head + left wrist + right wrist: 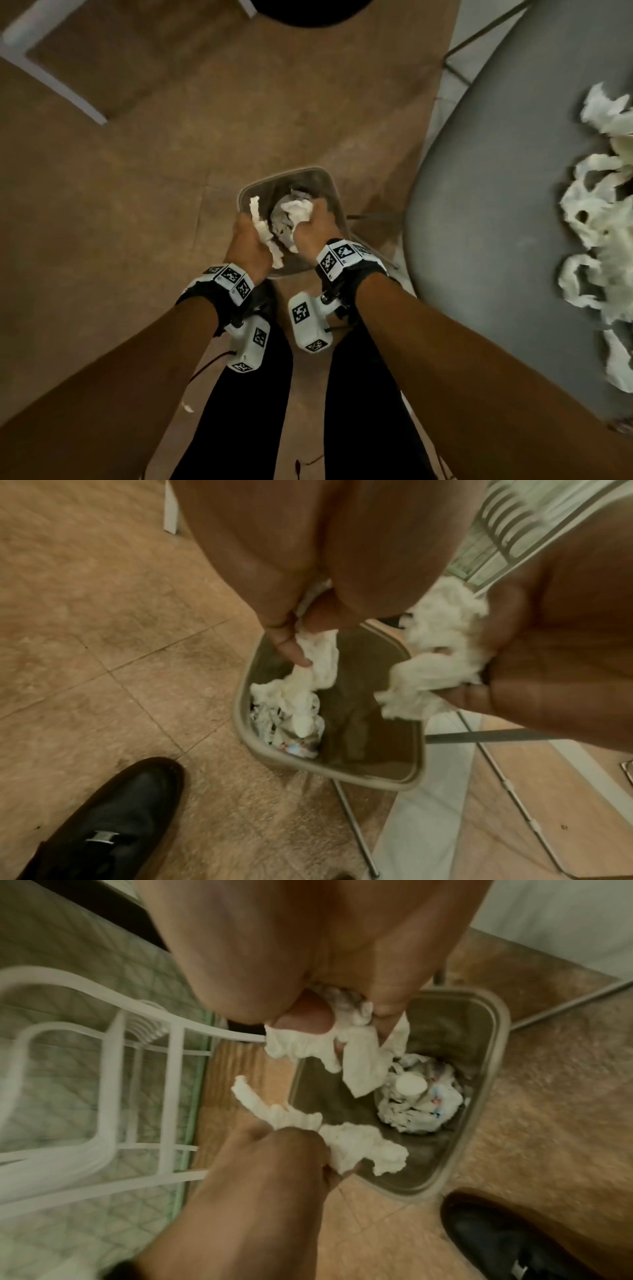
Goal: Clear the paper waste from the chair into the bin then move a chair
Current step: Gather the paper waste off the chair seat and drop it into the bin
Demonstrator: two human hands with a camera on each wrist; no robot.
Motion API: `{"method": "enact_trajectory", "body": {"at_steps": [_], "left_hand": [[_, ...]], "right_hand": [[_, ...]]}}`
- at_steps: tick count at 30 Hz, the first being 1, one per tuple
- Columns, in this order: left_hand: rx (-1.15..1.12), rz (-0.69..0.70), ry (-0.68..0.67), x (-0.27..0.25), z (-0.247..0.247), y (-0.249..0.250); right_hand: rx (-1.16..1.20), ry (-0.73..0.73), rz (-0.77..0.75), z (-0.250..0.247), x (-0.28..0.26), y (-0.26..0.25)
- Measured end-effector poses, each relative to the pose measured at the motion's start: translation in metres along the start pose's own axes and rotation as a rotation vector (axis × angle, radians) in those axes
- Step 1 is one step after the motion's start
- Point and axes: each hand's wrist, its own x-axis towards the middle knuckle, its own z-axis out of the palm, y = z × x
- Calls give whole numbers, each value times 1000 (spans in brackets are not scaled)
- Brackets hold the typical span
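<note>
Partway: left hand [247, 240] and right hand [313, 219] each clutch paper [294, 210] over the bin [248, 190] (some already inside), much left along chair [479, 205] seat's right edge, chair unmoved.

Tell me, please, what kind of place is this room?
Probably a room in a home, perhaps by a bed. The tiled floor holds a small waste bin and a grey folding chair, and the right wrist view shows a white rack beside what looks like a quilted mattress.
</note>
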Motion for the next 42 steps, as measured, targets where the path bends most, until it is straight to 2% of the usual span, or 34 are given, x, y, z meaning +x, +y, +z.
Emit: {"method": "enact_trajectory", "body": {"at_steps": [3, 5, 7, 10, 13, 18, 20, 24, 26, 29, 33, 36, 38, 42], "left_hand": [[-52, 6, -79, 14, 9, -20], [56, -19, -51, 17, 8, -24], [78, -8, -39, 15, 1, -19], [49, 25, -39, 5, -15, 2], [46, 79, -28, -12, -34, 38], [83, 236, -44, -44, -43, 132], [155, 367, -56, -61, -28, 178], [244, 655, -153, -101, 41, 262], [335, 784, -222, -119, 85, 289], [567, 927, -300, -142, 148, 311], [808, 935, -265, -145, 188, 320], [652, 959, -263, -140, 185, 322], [506, 924, -286, -136, 174, 320], [429, 834, -190, -130, 156, 321]], "right_hand": [[-63, -60, -12, 23, 30, 20], [-57, -113, 15, 30, 37, 28], [-37, -107, 31, 33, 36, 31], [6, -125, 50, 27, 26, 30], [-17, -121, -55, 3, 5, 18], [67, 16, -254, -89, -71, -8], [112, 78, -295, -139, -95, 1], [211, 312, -266, -248, -132, 58], [238, 439, -235, -293, -148, 93], [227, 548, -199, -341, -167, 136], [109, 626, -182, -378, -183, 169], [-26, 821, -160, -404, -183, 184], [-87, 909, -138, -420, -177, 193], [-43, 849, -26, -440, -151, 196]]}}
